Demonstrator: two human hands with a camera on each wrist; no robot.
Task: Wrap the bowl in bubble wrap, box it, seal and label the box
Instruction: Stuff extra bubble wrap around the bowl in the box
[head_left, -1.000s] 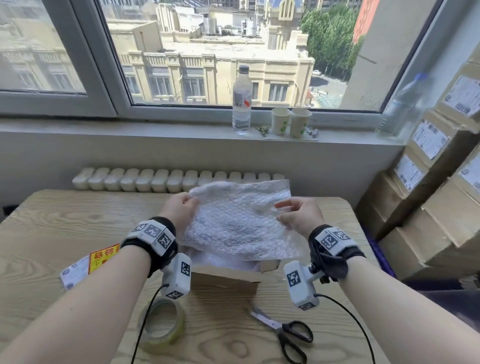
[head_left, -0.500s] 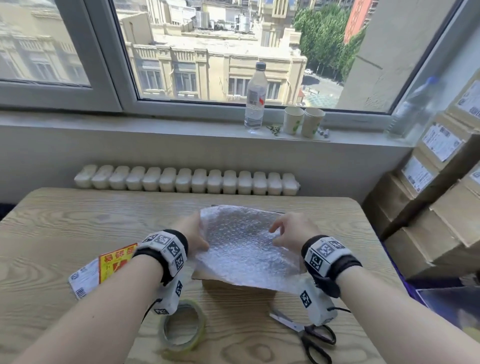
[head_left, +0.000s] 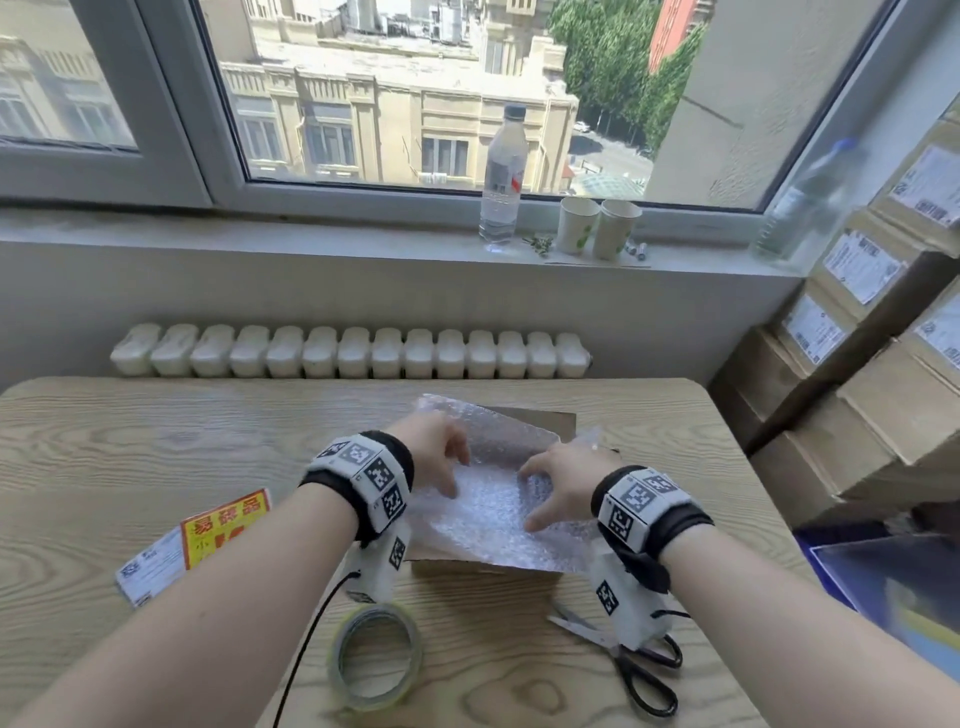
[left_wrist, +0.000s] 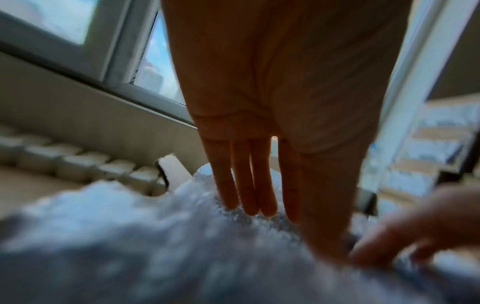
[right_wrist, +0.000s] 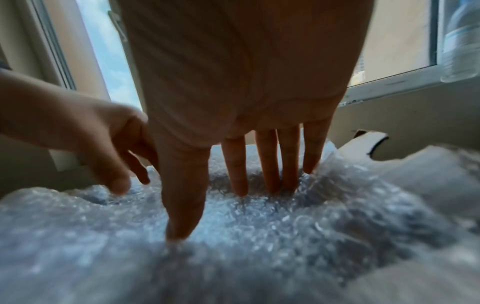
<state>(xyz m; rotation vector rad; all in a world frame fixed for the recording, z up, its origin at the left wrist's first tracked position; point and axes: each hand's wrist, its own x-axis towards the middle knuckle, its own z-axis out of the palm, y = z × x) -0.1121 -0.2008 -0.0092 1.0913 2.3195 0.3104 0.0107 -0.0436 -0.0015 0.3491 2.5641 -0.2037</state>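
A sheet of bubble wrap lies over the open cardboard box in the middle of the table. Both hands press it down into the box with straight fingers. My left hand pushes on the sheet's left part; its fingers touch the wrap. My right hand pushes on the right part, fingers spread on the wrap. A box flap stands behind the sheet. The bowl is hidden under the wrap.
A tape roll lies near the front edge, scissors to its right, a red-yellow label sheet at the left. Stacked cardboard boxes stand at the right. A bottle and two paper cups stand on the sill.
The bubble wrap, held up by its sides a second ago, has come down onto the box. Both hands let go of its edges and now press on top.
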